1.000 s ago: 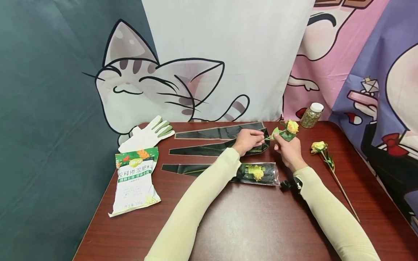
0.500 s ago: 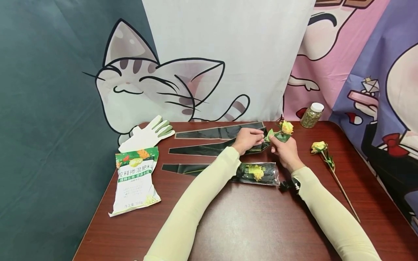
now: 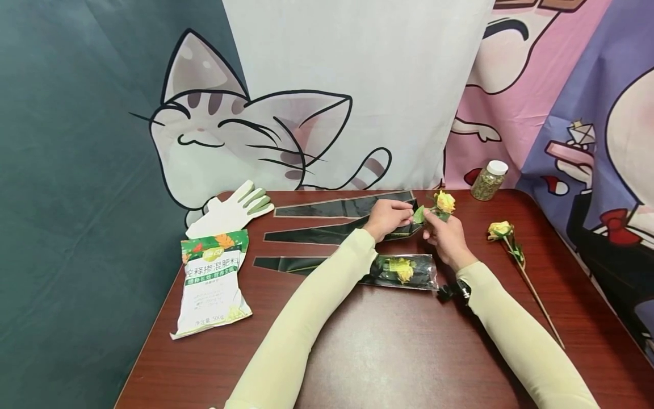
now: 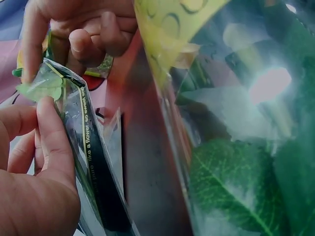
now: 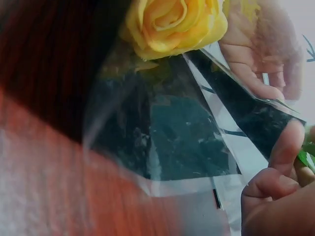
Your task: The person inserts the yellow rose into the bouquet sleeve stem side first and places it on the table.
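Observation:
At the table's far side my left hand (image 3: 390, 218) pinches the wide mouth of a black-and-clear flower sleeve (image 3: 317, 233), whose narrow end points left. My right hand (image 3: 449, 236) grips an artificial yellow rose (image 3: 445, 202) just below its bloom. The rose's stem runs left into the sleeve's mouth, and the lower stem is hidden. In the left wrist view, a green leaf (image 4: 47, 89) sits between the fingers of both hands at the sleeve's printed edge (image 4: 87, 132). Nearer me lies another sleeve with a yellow rose (image 3: 405, 271) inside, partly under my left forearm.
Behind lies a third sleeve (image 3: 347, 205), flat. A loose yellow rose (image 3: 499, 230) lies at right, near a white-capped jar (image 3: 489, 180). A fertilizer bag (image 3: 212, 289) and white-green gloves (image 3: 230, 210) are at left. A curtain hangs behind the table.
My right hand has shifted left with the rose, bringing its bloom and leaves closer to the sleeve's mouth. My left hand has stayed almost in place, pinching the sleeve.

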`<action>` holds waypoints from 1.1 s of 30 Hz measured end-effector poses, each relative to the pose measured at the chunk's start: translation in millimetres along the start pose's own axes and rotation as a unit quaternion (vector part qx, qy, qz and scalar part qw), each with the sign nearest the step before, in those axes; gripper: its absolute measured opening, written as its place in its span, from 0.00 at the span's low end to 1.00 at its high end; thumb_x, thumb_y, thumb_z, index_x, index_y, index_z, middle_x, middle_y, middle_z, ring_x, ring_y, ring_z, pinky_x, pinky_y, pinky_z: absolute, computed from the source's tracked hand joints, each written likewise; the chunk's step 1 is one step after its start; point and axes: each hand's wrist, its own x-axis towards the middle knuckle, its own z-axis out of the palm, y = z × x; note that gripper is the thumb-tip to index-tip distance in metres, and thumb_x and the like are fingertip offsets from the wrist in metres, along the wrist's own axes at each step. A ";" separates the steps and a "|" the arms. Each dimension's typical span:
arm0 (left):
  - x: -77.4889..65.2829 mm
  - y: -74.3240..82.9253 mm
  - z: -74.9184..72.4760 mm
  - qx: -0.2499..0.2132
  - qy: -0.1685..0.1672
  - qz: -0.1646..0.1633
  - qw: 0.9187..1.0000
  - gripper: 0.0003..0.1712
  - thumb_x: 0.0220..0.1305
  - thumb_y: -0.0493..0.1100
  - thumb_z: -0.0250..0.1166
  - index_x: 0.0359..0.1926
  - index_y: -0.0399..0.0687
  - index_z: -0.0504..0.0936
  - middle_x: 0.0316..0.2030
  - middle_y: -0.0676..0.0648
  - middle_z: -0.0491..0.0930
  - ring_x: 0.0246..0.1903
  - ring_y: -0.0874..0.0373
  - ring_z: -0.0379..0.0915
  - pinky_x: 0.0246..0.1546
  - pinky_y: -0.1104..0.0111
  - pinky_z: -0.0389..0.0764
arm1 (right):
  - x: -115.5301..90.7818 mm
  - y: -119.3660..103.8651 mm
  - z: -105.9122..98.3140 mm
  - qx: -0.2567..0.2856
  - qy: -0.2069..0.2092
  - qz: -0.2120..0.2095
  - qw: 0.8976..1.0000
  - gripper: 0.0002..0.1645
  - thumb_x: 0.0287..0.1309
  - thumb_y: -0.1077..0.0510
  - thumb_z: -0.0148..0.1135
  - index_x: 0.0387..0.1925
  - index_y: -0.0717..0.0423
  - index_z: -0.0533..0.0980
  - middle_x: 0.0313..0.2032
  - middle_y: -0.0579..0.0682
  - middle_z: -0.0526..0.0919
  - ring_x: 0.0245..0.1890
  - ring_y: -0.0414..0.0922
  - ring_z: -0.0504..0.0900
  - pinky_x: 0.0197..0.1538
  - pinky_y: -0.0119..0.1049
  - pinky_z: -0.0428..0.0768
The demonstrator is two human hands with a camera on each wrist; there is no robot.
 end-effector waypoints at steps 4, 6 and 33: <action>-0.9 -0.5 -0.5 -0.006 -0.002 0.004 1.000 0.13 0.70 0.33 0.70 0.53 0.34 0.90 0.35 0.43 0.92 0.27 0.65 0.85 0.37 0.73 0.91 | -1.5 -2.1 -5.1 0.052 -0.015 0.009 0.998 0.15 0.79 0.49 0.59 0.50 0.54 0.86 0.12 0.45 0.78 0.12 0.37 0.74 0.15 0.25 0.67; -0.8 -1.0 -0.3 -0.010 -0.003 0.005 1.000 0.13 0.70 0.33 0.70 0.53 0.34 0.90 0.35 0.42 0.92 0.27 0.65 0.85 0.37 0.73 0.91 | -1.6 -2.2 -7.3 0.084 -0.017 0.016 0.996 0.18 0.80 0.50 0.59 0.60 0.56 0.82 0.15 0.45 0.80 0.13 0.37 0.75 0.14 0.25 0.68; 0.2 2.3 2.2 0.002 -0.003 0.003 1.000 0.12 0.70 0.34 0.71 0.52 0.36 0.91 0.32 0.46 0.91 0.26 0.65 0.86 0.36 0.74 0.91 | -0.4 -0.1 -3.4 0.102 -0.006 0.026 0.994 0.05 0.71 0.55 0.70 0.37 0.51 0.85 0.23 0.41 0.88 0.09 0.34 0.68 0.13 0.25 0.63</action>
